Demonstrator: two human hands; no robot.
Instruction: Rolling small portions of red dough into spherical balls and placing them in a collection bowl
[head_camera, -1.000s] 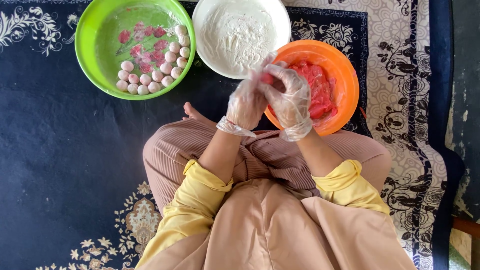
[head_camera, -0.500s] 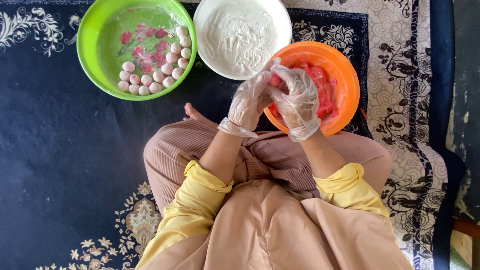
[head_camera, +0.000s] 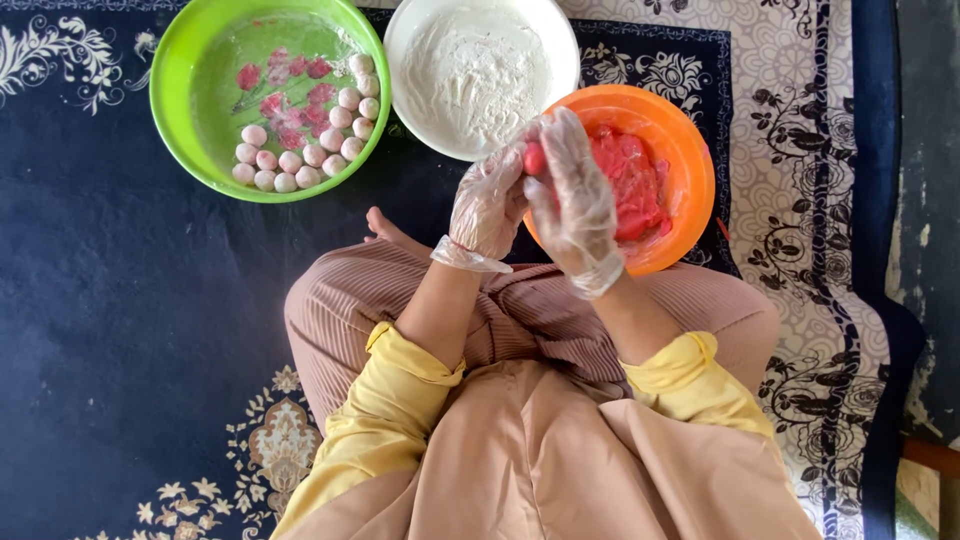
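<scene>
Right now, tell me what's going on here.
A person sits on a patterned rug, both hands in clear plastic gloves. The left hand and right hand press a small lump of red dough between them, above an orange bowl holding more of it. Beside that stand a white bowl of flour and a green bowl with a row of floured balls.

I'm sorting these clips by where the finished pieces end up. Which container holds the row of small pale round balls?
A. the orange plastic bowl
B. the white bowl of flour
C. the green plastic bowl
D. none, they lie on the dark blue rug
C: the small pale round balls lie in a curved row inside the green plastic bowl, while the orange plastic bowl holds only red dough.
</scene>
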